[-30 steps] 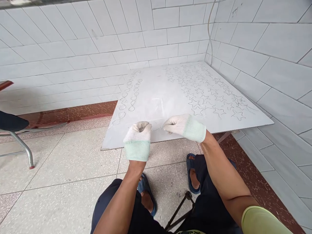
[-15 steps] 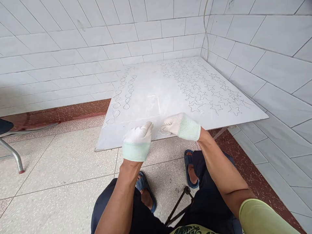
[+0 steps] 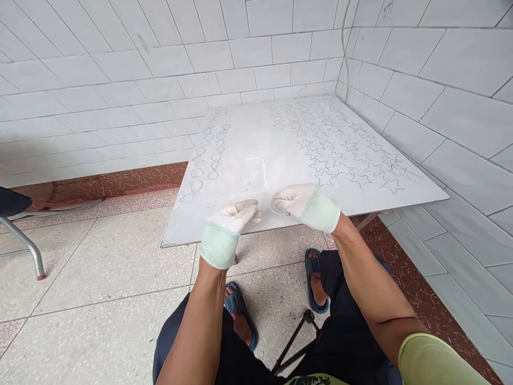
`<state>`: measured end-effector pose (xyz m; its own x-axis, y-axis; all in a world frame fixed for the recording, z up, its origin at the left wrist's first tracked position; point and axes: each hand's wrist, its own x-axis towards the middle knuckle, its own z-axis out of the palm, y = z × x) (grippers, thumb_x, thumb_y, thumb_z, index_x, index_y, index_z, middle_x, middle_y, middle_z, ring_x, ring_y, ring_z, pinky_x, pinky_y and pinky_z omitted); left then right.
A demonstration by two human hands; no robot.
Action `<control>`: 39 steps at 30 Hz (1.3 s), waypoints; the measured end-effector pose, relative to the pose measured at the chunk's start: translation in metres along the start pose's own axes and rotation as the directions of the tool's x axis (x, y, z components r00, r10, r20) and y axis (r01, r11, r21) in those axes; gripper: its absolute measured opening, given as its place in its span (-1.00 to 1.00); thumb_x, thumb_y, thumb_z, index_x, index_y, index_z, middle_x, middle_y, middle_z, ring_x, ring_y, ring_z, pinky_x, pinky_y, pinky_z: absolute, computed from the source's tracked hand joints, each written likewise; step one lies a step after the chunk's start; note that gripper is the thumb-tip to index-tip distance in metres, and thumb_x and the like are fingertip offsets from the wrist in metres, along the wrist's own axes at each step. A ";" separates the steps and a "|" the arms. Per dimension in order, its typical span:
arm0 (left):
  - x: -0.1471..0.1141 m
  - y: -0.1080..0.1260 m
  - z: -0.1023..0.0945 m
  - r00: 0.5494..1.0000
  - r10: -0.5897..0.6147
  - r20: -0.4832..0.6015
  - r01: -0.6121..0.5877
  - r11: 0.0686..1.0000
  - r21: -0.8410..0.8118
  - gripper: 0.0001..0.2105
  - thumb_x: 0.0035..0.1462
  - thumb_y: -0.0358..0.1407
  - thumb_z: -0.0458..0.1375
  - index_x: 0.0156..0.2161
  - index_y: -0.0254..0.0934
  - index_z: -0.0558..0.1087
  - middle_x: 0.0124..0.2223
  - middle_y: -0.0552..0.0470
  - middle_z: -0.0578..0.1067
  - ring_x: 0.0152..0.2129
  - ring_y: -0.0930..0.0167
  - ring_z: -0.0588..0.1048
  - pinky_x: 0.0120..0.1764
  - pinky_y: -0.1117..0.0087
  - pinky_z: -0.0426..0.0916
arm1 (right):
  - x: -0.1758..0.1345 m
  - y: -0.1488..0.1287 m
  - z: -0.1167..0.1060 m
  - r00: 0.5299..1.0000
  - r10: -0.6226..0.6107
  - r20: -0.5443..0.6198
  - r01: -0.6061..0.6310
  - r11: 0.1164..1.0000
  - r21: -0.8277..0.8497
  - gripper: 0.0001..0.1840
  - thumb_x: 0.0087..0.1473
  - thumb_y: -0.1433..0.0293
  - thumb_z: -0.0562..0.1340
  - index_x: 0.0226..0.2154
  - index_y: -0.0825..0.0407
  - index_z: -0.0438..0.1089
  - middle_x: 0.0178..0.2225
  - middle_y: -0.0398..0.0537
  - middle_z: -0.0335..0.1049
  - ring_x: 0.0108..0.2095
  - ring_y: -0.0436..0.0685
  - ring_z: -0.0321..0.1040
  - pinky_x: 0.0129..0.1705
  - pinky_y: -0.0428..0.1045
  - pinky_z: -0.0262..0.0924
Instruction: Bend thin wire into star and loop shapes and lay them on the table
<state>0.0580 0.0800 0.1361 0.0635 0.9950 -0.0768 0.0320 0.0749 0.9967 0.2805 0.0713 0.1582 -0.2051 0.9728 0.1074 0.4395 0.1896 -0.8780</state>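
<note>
Both my hands wear white knitted gloves with pale green cuffs and are close together over the near edge of the white board (image 3: 188, 222). A thin wire (image 3: 276, 213) curves in a shiny arc between them. My right hand (image 3: 294, 200) pinches the wire at its fingertips. My left hand (image 3: 236, 216) has its fingers pressed together on the wire, and a thin end rises above them. Wire stars (image 3: 319, 164) lie in rows on the board's right part. Teardrop-shaped wire loops (image 3: 213, 174) form two columns at the left.
Tiled walls (image 3: 248, 59) meet in a corner behind the board, where a pale cable (image 3: 344, 48) hangs. A metal stool leg (image 3: 36, 251) stands on the floor at the left. Between my sandalled feet is a dark folding-frame leg (image 3: 294, 339).
My left hand has turned and its fingers have shifted, with a wire end now showing above it. My right hand stays pinched on the wire. The view has shifted slightly.
</note>
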 end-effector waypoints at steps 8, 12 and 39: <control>-0.012 0.005 0.012 0.999 0.029 -0.041 -0.031 0.998 -0.050 -0.56 0.03 0.02 0.46 -0.19 -0.35 0.70 -0.37 -0.13 0.70 -0.27 0.17 0.71 -0.02 0.13 0.59 | 0.000 -0.008 -0.016 1.000 0.024 0.000 -0.024 0.995 0.094 -0.75 0.20 0.23 0.32 -0.22 -0.05 0.71 -0.23 -0.12 0.69 -0.15 0.14 0.60 0.01 0.03 0.43; -0.026 0.019 0.024 0.994 -0.096 -0.052 0.100 0.992 0.080 -0.61 0.09 -0.01 0.42 -0.17 -0.33 0.71 -0.36 -0.11 0.70 -0.42 0.25 0.66 -0.39 0.30 0.54 | 0.005 -0.005 -0.013 0.997 0.020 -0.069 -0.006 0.978 0.207 -0.73 0.11 0.30 0.40 -0.14 -0.02 0.72 -0.15 -0.07 0.72 -0.10 0.13 0.63 0.09 0.04 0.45; -0.050 0.038 0.020 0.985 -0.173 0.024 0.162 0.955 0.247 -0.53 0.05 0.04 0.34 -0.11 -0.30 0.76 -0.44 -0.02 0.64 -0.54 0.36 0.53 -0.59 0.41 0.31 | 0.015 0.021 0.013 0.946 -0.294 -0.137 0.319 0.764 0.561 -0.80 0.03 0.26 0.47 -0.47 0.02 0.56 -0.50 -0.11 0.56 -0.43 0.06 0.46 -0.31 -0.01 0.39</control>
<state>0.0760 0.0314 0.1776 0.0811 0.9651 -0.2489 0.2876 0.2164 0.9330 0.2748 0.0883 0.1351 -0.2030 0.8829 0.4234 -0.2198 0.3803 -0.8984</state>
